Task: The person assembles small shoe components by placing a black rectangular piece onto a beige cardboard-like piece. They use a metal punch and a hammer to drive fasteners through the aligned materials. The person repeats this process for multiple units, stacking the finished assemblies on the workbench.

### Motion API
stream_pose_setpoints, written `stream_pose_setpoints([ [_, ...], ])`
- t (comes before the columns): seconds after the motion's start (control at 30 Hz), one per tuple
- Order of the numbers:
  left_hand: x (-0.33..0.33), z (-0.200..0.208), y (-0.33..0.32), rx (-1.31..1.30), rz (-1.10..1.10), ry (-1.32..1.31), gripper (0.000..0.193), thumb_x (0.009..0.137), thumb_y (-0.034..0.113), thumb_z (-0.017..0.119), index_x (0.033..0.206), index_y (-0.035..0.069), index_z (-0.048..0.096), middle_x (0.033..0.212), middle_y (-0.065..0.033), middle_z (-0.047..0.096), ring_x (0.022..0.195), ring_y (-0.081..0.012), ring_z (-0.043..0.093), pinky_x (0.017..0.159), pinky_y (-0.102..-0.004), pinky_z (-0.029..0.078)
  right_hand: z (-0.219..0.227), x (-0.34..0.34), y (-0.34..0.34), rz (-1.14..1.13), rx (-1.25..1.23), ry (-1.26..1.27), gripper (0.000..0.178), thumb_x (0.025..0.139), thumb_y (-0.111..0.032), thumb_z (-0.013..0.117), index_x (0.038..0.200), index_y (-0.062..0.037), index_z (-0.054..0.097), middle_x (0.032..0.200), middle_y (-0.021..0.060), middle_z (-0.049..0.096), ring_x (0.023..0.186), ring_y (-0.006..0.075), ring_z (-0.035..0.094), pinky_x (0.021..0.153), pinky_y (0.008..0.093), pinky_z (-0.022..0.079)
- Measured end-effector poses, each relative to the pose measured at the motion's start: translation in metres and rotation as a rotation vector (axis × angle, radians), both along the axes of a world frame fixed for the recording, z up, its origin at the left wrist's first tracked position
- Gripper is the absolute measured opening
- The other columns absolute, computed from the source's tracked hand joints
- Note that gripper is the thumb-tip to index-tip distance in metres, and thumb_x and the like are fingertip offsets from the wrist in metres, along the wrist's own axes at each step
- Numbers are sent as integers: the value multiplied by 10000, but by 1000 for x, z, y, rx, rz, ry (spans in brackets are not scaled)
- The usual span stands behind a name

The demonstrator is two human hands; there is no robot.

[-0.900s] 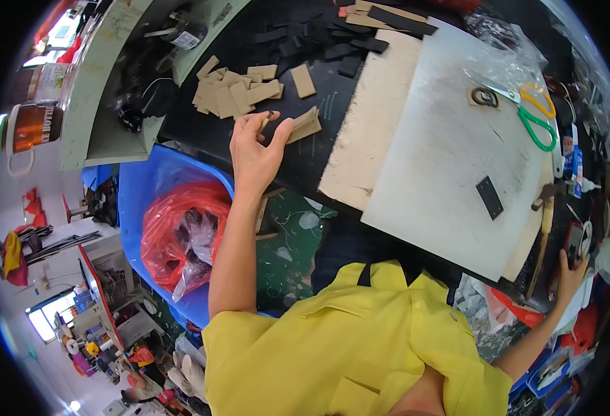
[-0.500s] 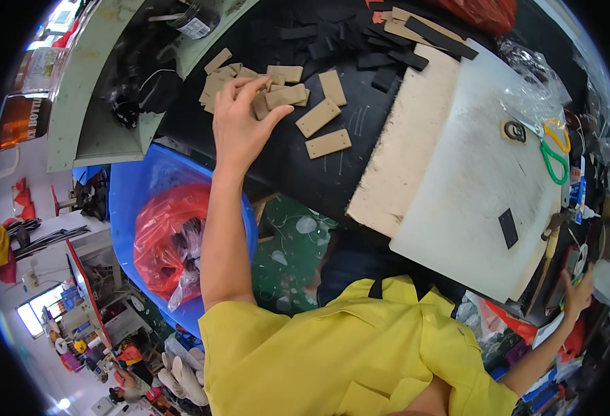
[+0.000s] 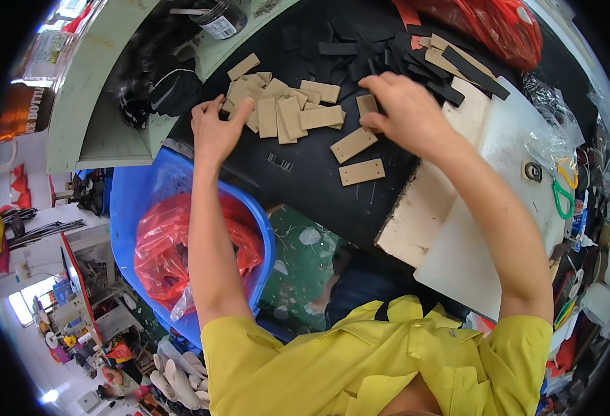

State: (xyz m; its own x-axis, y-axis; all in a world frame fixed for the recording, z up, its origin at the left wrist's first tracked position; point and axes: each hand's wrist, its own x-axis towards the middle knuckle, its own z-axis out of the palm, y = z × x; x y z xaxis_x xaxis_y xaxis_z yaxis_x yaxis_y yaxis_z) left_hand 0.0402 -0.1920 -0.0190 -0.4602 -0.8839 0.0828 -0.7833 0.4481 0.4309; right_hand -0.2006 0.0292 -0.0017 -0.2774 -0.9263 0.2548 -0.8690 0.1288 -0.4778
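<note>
A heap of small beige rectangular pieces point(image 3: 290, 114) lies on the black work surface, some of them overlapping. My left hand point(image 3: 216, 132) is at the heap's left edge, thumb and fingers apart, with nothing visible in its grasp. Right of the heap, my right hand point(image 3: 410, 112) has its thumb and fingertips at opposite ends of one upright beige piece point(image 3: 366, 107). Just below that hand lie two separate beige pieces, an upper piece point(image 3: 353, 145) and a lower piece point(image 3: 362, 172), both with small holes near their ends.
Black strips point(image 3: 367, 52) lie scattered behind the heap. At right are a pale board point(image 3: 426, 208), a translucent sheet point(image 3: 468, 249) and green-and-yellow scissors point(image 3: 563, 197). A red plastic bag point(image 3: 492, 24) sits at the far right; a blue tub point(image 3: 267, 256) stands below the table's left edge.
My right hand has come from the far right to a beige piece beside the heap. My left hand has moved off the heap's middle to its left edge. The heap is more spread out.
</note>
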Motion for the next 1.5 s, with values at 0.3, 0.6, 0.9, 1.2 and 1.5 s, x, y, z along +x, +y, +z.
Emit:
stream_pose_setpoints([
  [0.3, -10, -1, 47, -139, -60, 8, 930, 636, 553, 853, 1274, -52, 552, 1243, -213, 552, 1171, -381, 482, 1039, -438, 401, 36, 5, -40, 160, 312, -255, 300, 694, -11, 736, 953, -8, 585, 1133, 156, 609, 1002, 334, 603, 801, 415, 493],
  [0.6, -21, 11, 54, 245, -125, 286, 717, 746, 330, 842, 1283, -21, 520, 1083, -215, 680, 982, -317, 691, 861, -373, 525, 17, 31, -98, 286, 516, -59, 825, 545, -127, 869, 1279, 5, 517, 1179, 157, 582, 1117, 340, 591, 912, 416, 526],
  [0.9, -18, 7, 71, 471, -192, 698, 433, 926, 70, 664, 1308, -47, 497, 1219, -126, 616, 1072, -151, 605, 949, -278, 466, 15, 31, -80, 254, 34, -278, 386, 657, -38, 709, 1002, 69, 575, 887, 245, 677, 877, 429, 678, 750, 462, 559],
  [1.2, -147, 53, 214, 694, -666, 737, 554, 800, 225, 782, 1251, -14, 567, 1036, -146, 706, 948, -223, 698, 794, -339, 567, 104, -57, 137, -239, 363, -522, 686, 639, -41, 797, 1282, -42, 557, 968, -6, 532, 664, 15, 425, 574, 194, 405],
  [1.5, -127, 33, 114, -252, -575, 563, 377, 766, 289, 821, 1012, 20, 725, 967, -143, 727, 841, -267, 703, 766, -352, 555, 131, -84, 173, -186, 386, 98, 657, 706, -223, 813, 1289, -29, 582, 1093, 88, 627, 898, 241, 574, 784, 339, 479],
])
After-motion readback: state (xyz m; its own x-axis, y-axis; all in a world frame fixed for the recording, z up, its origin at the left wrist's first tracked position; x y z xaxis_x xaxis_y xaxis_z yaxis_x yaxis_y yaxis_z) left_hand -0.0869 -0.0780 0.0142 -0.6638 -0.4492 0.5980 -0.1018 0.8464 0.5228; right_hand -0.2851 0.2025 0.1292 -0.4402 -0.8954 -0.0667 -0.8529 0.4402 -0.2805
